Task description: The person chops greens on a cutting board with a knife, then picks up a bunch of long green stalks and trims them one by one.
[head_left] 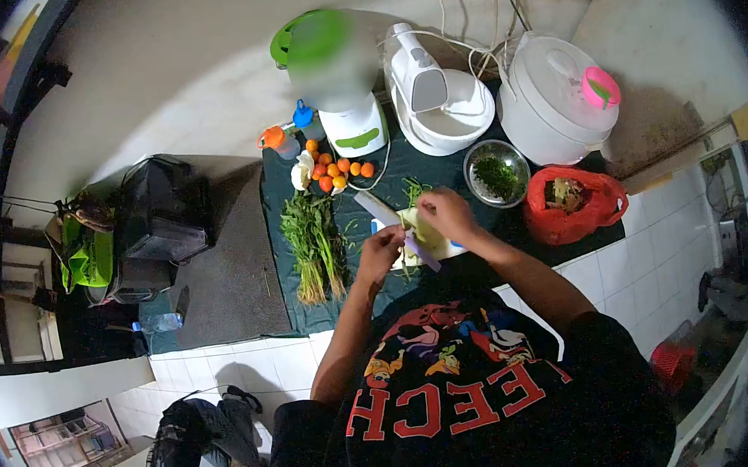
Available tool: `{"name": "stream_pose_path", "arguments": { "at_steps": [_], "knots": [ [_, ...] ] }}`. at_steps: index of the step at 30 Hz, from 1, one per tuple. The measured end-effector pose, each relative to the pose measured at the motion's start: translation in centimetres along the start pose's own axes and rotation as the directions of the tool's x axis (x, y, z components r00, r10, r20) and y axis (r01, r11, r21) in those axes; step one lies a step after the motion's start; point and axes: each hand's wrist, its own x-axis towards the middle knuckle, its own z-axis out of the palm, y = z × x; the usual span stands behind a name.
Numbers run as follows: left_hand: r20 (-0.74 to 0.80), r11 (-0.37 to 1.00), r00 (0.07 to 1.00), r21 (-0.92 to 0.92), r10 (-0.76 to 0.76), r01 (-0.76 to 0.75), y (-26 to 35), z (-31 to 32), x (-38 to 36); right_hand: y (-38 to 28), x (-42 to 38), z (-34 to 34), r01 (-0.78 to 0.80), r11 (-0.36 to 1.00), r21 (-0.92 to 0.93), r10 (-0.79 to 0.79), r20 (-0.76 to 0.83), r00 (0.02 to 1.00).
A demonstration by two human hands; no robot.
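A white cutting board (444, 247) with blue corners lies on the dark green tablecloth in front of me. A knife with a pale purple handle (423, 256) lies slantwise across it, blade (377, 208) pointing away to the left. My left hand (381, 253) is at the board's left side, fingers closed in a pinch by the knife; what they hold is too small to make out. My right hand (448, 215) is above the board's right part, fingers curled together, contents hidden. Green leaves (413, 191) lie just beyond the board. Left of my hands rests a bunch of leafy greens with roots (311, 253).
Orange tomatoes (326, 183), a blender (353, 127) and a white stand mixer (424, 84) stand behind. To the right are a steel bowl of chopped greens (496, 174), a red plastic bag (561, 215) and a lidded white bucket (550, 95). Another person (187, 445) bends down at lower left.
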Motion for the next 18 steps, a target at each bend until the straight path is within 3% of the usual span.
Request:
{"name": "stream_pose_path", "arguments": {
  "at_steps": [2,6,8,9,11,15,18],
  "knots": [
    [-0.012,0.96,0.987,-0.235,-0.157,0.15,1.3,0.6,-0.7,0.1,1.4,-0.3,0.036,0.989,0.141,-0.025,-0.078,0.997],
    [-0.071,0.918,0.977,-0.361,-0.2,0.162,-0.3,0.1,-0.1,-0.3,1.2,0.9,0.165,0.983,0.078,-0.143,-0.235,0.961],
    [-0.101,0.904,0.967,-0.389,-0.236,0.18,-0.6,-0.2,-0.1,-1.1,-0.9,1.6,-0.116,0.878,0.464,0.099,0.061,0.993],
    [-0.103,0.903,0.966,-0.39,-0.236,0.179,-0.9,-0.4,-0.1,-1.4,-1.7,1.7,-0.116,0.878,0.464,0.098,0.063,0.993],
    [-0.103,0.906,0.975,-0.399,-0.197,0.141,-1.6,-0.6,0.0,-1.6,-3.2,1.6,-0.192,0.889,0.416,0.105,0.222,0.969],
    [-0.094,0.927,0.972,-0.333,-0.216,0.173,-0.3,0.6,-0.2,-0.3,-3.8,2.0,-0.248,0.808,0.534,0.094,0.298,0.95],
    [-0.078,0.945,0.975,-0.271,-0.208,0.18,-0.4,0.8,0.2,0.4,-3.8,1.4,-0.265,0.852,0.45,0.107,0.347,0.932]
  ]
}}
